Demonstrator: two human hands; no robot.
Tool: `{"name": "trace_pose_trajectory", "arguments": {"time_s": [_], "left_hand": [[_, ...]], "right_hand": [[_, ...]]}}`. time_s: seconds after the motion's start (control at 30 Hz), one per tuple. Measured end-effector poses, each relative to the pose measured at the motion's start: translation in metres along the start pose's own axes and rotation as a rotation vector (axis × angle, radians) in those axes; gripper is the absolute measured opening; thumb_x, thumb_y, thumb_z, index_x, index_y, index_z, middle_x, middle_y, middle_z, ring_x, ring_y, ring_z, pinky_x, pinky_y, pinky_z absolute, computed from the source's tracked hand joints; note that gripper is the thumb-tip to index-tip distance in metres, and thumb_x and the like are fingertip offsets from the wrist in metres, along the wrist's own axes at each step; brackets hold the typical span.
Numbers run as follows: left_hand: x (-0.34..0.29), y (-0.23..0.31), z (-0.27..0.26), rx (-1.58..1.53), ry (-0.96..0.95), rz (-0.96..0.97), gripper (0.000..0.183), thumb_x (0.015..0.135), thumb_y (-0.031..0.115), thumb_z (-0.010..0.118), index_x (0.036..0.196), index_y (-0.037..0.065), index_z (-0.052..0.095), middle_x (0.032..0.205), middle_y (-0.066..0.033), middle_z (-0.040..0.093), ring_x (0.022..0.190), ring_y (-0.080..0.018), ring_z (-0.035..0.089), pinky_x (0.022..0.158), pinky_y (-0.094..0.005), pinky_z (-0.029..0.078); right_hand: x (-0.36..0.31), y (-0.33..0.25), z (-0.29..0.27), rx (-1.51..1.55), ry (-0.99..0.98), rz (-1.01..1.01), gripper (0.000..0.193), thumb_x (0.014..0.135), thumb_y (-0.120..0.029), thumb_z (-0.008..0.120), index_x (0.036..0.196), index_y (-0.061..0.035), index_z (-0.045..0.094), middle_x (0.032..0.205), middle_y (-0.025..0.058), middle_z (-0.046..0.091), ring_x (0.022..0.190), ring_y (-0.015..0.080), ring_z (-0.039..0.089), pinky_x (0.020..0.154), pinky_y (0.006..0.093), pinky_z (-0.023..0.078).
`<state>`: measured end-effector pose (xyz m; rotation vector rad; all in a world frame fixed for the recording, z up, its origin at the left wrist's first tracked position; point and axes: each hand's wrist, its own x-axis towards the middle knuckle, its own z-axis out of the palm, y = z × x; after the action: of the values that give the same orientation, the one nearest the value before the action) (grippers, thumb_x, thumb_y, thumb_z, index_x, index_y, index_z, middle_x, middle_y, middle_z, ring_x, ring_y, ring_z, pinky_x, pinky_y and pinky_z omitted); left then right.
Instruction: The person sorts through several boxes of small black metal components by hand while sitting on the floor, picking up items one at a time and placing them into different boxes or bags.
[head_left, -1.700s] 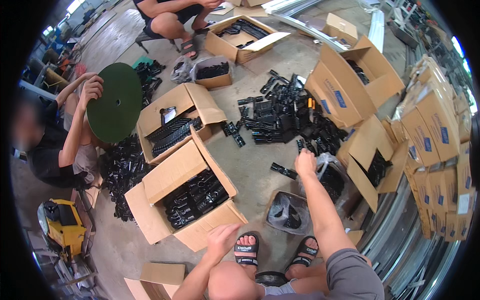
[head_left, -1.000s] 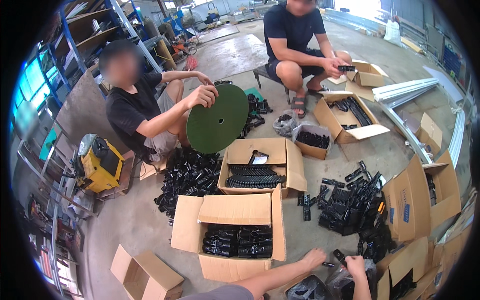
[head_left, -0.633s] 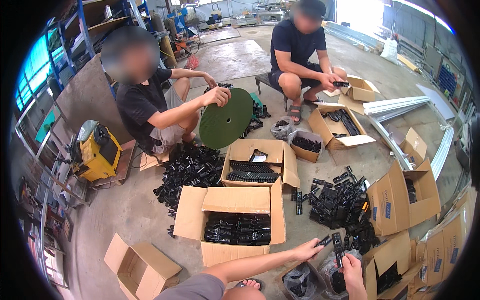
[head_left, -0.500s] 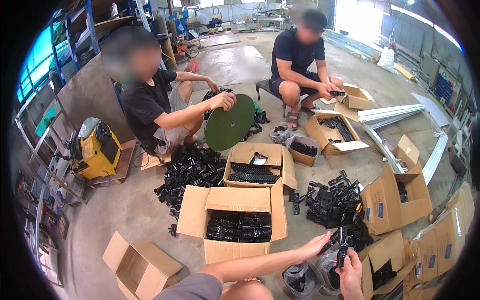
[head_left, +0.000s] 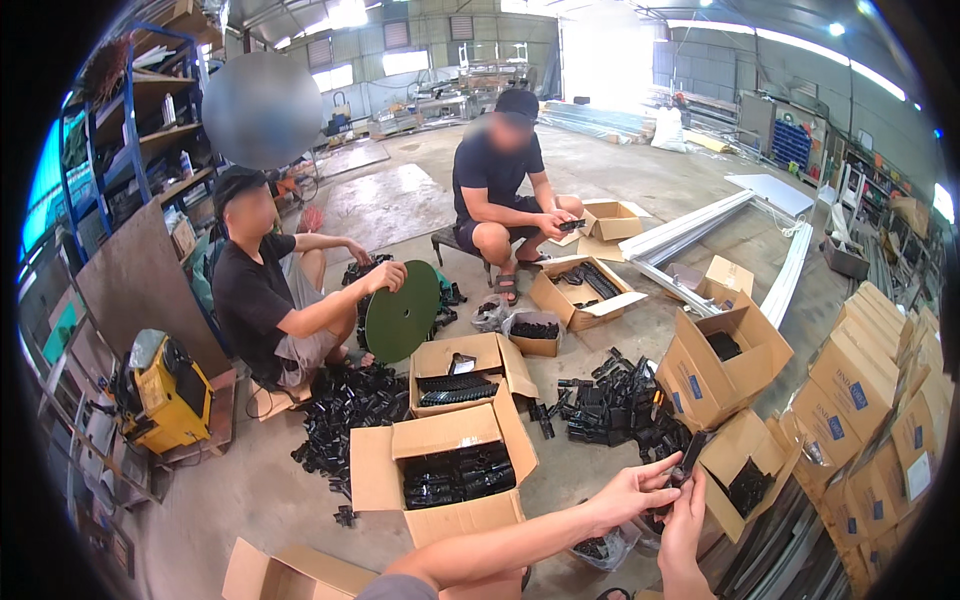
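Note:
Both my hands are raised together at the lower right, over a bag-lined bin (head_left: 612,545). Upright between them is a slim black plastic part (head_left: 692,452). My right hand (head_left: 684,515) is closed around its lower end. From the left, my left hand (head_left: 640,494) reaches across, its thumb and fingers pinching the part's lower side; the exact contact is partly hidden. Just beyond lies a loose pile of similar black parts (head_left: 610,405). An open carton (head_left: 738,440) with black pieces inside stands right beside my right hand.
A large open carton (head_left: 465,525) of packed black parts stands left of my forearm. At left, a person holds a green disc (head_left: 402,325) beside another pile (head_left: 350,420). Another person sits farther back, handling a black part (head_left: 572,226). Stacked cartons (head_left: 850,400) line the right.
My hands have come together on the black part, which they held farther apart before. My view has tilted up and turned right, so the scene sits further left.

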<state>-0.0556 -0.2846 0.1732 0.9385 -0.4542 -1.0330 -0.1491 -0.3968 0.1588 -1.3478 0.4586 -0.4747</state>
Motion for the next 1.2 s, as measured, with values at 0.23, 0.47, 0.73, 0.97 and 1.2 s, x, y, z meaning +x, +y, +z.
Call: {"name": "trace_pose_trajectory", "arguments": {"time_s": [0.23, 0.47, 0.73, 0.97, 1.2], "left_hand": [[-0.012, -0.035, -0.001, 0.2, 0.182, -0.018, 0.067, 0.096, 0.016, 0.069, 0.155, 0.009, 0.036, 0.126, 0.0008, 0.067, 0.101, -0.0034, 0.059, 0.089, -0.0235, 0.05], [-0.019, -0.04, 0.004, 0.617, 0.213, -0.004, 0.066, 0.088, 0.013, 0.078, 0.145, 0.001, 0.048, 0.131, -0.0189, 0.064, 0.116, -0.0179, 0.062, 0.101, -0.0326, 0.049], [-0.01, -0.041, 0.013, 0.552, 0.212, 0.057, 0.064, 0.086, 0.007, 0.078, 0.143, -0.002, 0.048, 0.115, -0.0104, 0.069, 0.105, -0.0146, 0.064, 0.092, -0.0317, 0.053], [-0.027, -0.049, -0.006, 0.309, 0.198, 0.013, 0.071, 0.086, -0.001, 0.075, 0.149, 0.0, 0.042, 0.122, -0.0103, 0.068, 0.107, -0.011, 0.062, 0.092, -0.0288, 0.053], [-0.03, -0.055, -0.004, 0.438, 0.236, -0.036, 0.069, 0.083, 0.001, 0.079, 0.145, 0.0, 0.049, 0.117, -0.0064, 0.071, 0.105, -0.0066, 0.061, 0.091, -0.0268, 0.052]], "right_hand": [[-0.002, -0.009, -0.021, -0.102, -0.01, -0.014, 0.036, 0.106, -0.024, 0.053, 0.128, 0.0035, 0.06, 0.108, 0.0077, 0.067, 0.097, 0.0116, 0.062, 0.085, 0.0276, 0.05], [0.002, -0.004, -0.04, -0.043, -0.131, 0.033, 0.03, 0.089, 0.001, 0.07, 0.117, 0.0064, 0.064, 0.105, 0.0077, 0.07, 0.092, 0.0118, 0.065, 0.083, 0.0259, 0.052], [0.004, -0.026, -0.043, 0.083, -0.043, 0.105, 0.028, 0.087, -0.001, 0.072, 0.114, 0.0035, 0.066, 0.106, 0.005, 0.069, 0.093, 0.0115, 0.064, 0.083, 0.0267, 0.051], [-0.002, 0.002, -0.031, 0.057, -0.108, 0.118, 0.036, 0.085, -0.007, 0.079, 0.117, 0.003, 0.066, 0.104, 0.0071, 0.07, 0.095, 0.0126, 0.066, 0.086, 0.0281, 0.054], [-0.003, 0.001, -0.043, 0.039, -0.153, 0.191, 0.038, 0.087, -0.009, 0.078, 0.121, 0.0023, 0.065, 0.108, 0.0078, 0.07, 0.098, 0.0132, 0.066, 0.089, 0.0287, 0.054]]}}
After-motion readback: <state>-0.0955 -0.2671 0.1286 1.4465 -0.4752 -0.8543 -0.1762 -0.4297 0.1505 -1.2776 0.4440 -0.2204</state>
